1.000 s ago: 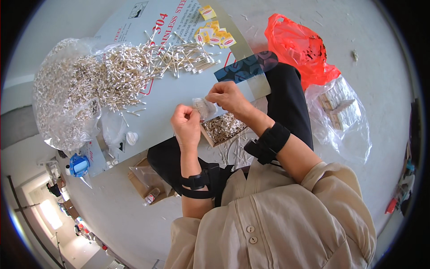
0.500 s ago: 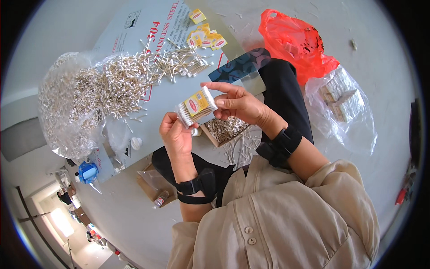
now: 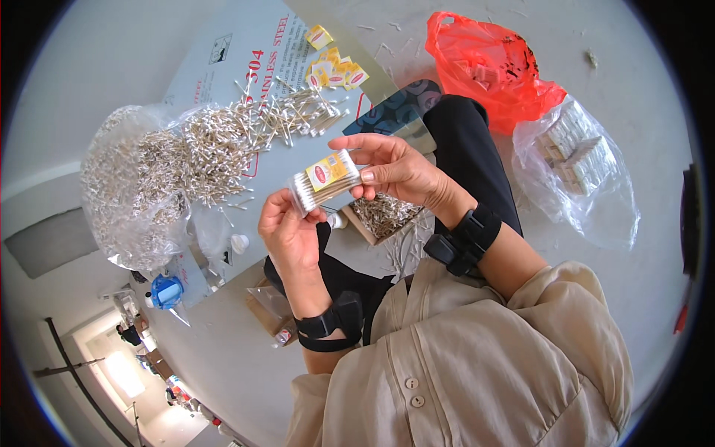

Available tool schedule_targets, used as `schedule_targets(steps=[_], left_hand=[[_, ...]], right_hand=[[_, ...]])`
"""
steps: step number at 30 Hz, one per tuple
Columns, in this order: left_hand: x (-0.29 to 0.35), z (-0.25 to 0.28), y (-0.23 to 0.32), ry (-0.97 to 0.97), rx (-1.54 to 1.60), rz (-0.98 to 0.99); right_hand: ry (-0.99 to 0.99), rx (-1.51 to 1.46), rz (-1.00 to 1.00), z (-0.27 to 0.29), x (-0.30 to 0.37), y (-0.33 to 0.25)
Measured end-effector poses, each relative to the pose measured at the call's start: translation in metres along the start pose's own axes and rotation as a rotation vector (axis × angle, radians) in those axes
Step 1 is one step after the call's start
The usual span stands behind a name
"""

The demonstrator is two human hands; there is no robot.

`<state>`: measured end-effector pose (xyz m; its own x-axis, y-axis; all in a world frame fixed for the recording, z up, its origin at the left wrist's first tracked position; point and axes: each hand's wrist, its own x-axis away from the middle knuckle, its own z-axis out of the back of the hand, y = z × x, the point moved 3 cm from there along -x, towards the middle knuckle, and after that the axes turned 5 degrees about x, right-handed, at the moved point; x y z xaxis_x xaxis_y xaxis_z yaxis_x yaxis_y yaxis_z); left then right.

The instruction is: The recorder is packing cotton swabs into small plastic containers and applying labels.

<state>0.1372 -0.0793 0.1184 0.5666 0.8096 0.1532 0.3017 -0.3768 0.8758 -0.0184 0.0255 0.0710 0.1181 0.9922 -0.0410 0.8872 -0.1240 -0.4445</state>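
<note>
Both left-hand fingers (image 3: 275,205) and right-hand fingers (image 3: 381,173), part-closed, pinch the swab pack (image 3: 325,179) above the bench (image 3: 289,160) near its front edge; squeeze evenly

A red plastic bag (image 3: 488,78) is lying crumpled on the grey floor (image 3: 633,112), at the upper right. At the lower left, a cardboard box (image 3: 261,313) is standing, and a small clear bottle (image 3: 284,335) is showing at its corner. Farther left, a blue container (image 3: 167,291) is sitting, and a dark pole (image 3: 82,381) is running beside a bright opening (image 3: 123,374).
</note>
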Motion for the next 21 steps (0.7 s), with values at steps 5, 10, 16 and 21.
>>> schedule_targets(steps=[5,10,16,21], left_hand=[[0.004,-0.005,0.002,-0.03,-0.031,-0.017],[0.004,0.008,-0.006,-0.189,0.229,0.111],[0.006,0.003,-0.01,-0.075,0.306,0.264],[0.006,0.001,-0.008,-0.068,0.348,0.296]], right_hand=[[-0.019,-0.076,0.03,0.001,0.003,-0.002],[-0.078,-0.082,0.052,-0.001,0.004,-0.003],[-0.088,-0.084,0.063,0.001,0.007,-0.005],[-0.093,-0.098,0.056,0.002,0.007,-0.003]])
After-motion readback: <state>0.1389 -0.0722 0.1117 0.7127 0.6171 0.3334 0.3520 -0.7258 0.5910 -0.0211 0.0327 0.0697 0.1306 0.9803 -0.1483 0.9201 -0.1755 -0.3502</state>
